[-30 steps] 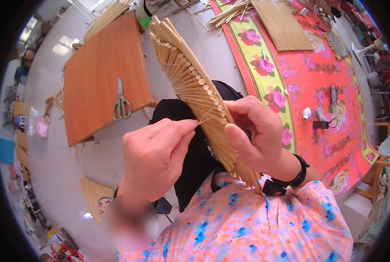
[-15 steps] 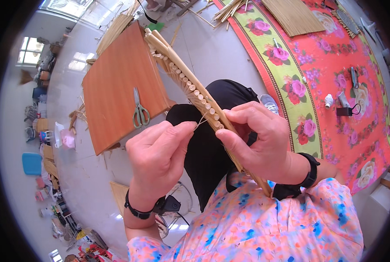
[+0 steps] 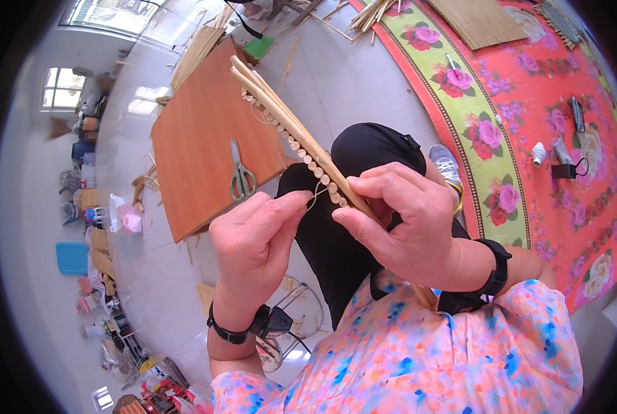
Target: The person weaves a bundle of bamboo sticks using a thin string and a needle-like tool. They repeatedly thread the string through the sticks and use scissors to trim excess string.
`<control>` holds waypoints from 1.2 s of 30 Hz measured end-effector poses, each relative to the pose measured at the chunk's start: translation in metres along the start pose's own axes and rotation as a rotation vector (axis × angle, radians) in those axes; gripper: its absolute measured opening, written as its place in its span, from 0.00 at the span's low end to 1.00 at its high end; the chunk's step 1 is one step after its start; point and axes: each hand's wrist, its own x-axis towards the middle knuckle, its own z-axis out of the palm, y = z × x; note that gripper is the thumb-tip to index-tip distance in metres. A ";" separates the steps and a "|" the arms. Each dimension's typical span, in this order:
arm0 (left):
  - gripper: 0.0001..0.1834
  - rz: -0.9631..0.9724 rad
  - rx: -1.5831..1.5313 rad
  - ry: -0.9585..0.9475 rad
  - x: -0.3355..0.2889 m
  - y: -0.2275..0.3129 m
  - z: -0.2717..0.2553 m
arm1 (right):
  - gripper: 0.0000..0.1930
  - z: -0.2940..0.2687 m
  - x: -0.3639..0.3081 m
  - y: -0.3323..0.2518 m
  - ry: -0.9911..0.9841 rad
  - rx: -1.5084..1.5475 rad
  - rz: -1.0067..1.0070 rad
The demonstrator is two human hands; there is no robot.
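A panel of pale reed-like stalks [image 3: 293, 125] slants across my lap, with long stalks along its edge and a row of round cut ends [image 3: 306, 159] beside them. My right hand [image 3: 415, 224] is closed round the near part of its edge, thumb below and fingers on top. Between the thumb and fingertips of my left hand [image 3: 249, 234] is pinched a thin cord [image 3: 316, 196], which runs to the cut ends just beyond my right thumb. The panel's underside is hidden.
Scissors with grey-green handles [image 3: 241, 181] lie on a brown wooden board [image 3: 191, 155] to the left. A red floral mat [image 3: 529, 193] covers the right side, bearing a flat stalk panel [image 3: 477, 21] and a black clip-like object [image 3: 565, 170]. Loose stalks [image 3: 370, 21] lie at the far side.
The panel has tilted, so its face shows less and its long edge stalks show more. Both hands keep their grips; the cord now makes a small loop by the cut ends. The view has shifted slightly.
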 end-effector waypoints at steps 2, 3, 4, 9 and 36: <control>0.09 -0.048 0.038 -0.005 -0.004 0.005 -0.003 | 0.15 0.000 -0.003 -0.001 -0.022 0.011 0.019; 0.09 -0.093 0.021 -0.003 -0.006 0.008 -0.004 | 0.15 0.000 -0.004 -0.002 -0.033 0.017 0.028; 0.09 -0.137 0.004 0.000 -0.008 0.012 -0.004 | 0.14 0.001 -0.004 -0.003 -0.035 0.008 0.028; 0.08 -0.193 -0.032 -0.019 -0.012 0.011 -0.008 | 0.14 0.002 -0.005 -0.005 -0.030 0.005 0.015; 0.07 -0.076 0.156 0.052 -0.002 0.020 0.014 | 0.15 0.001 -0.003 -0.002 -0.048 -0.009 -0.044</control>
